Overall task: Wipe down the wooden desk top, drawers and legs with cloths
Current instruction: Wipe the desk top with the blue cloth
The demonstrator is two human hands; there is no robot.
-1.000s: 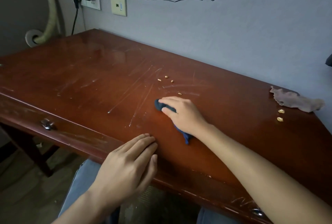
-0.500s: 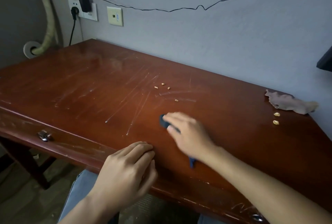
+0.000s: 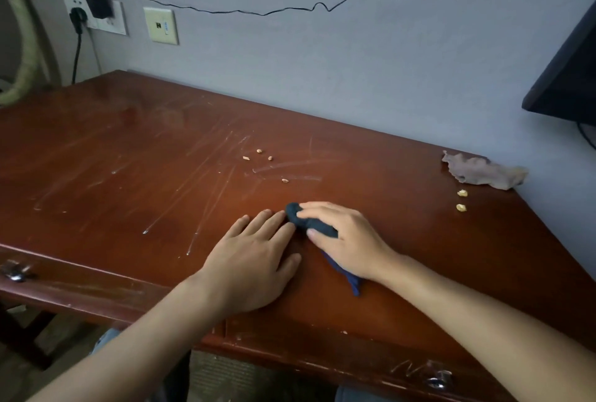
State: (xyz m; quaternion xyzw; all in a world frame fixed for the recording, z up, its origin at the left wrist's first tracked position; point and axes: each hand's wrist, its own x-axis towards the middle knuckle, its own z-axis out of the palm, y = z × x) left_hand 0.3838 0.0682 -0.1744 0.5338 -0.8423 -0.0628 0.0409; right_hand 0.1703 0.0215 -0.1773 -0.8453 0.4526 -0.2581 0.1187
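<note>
The reddish-brown wooden desk [image 3: 129, 156] fills the view, its top streaked with pale smears. My right hand [image 3: 348, 240] grips a bunched dark blue cloth [image 3: 309, 222] against the desk top near the middle front; a tail of the cloth sticks out under my wrist. My left hand [image 3: 254, 259] lies flat on the desk with fingers straight, its fingertips beside the cloth. A second, crumpled grey-brown cloth [image 3: 480, 172] lies at the back right by the wall. Two metal drawer handles [image 3: 14, 271] [image 3: 438, 377] show on the front.
Small tan crumbs [image 3: 259, 155] lie behind my hands, and two more crumbs [image 3: 461, 200] sit near the grey-brown cloth. A dark monitor corner [image 3: 567, 79] hangs over the right end. Wall sockets with a plugged charger [image 3: 96, 3] and a hose [image 3: 25, 46] are at the left.
My left hand moved from the front edge up onto the desk top, next to the cloth. My right hand drew the blue cloth toward me. The view moved nearer and rightward.
</note>
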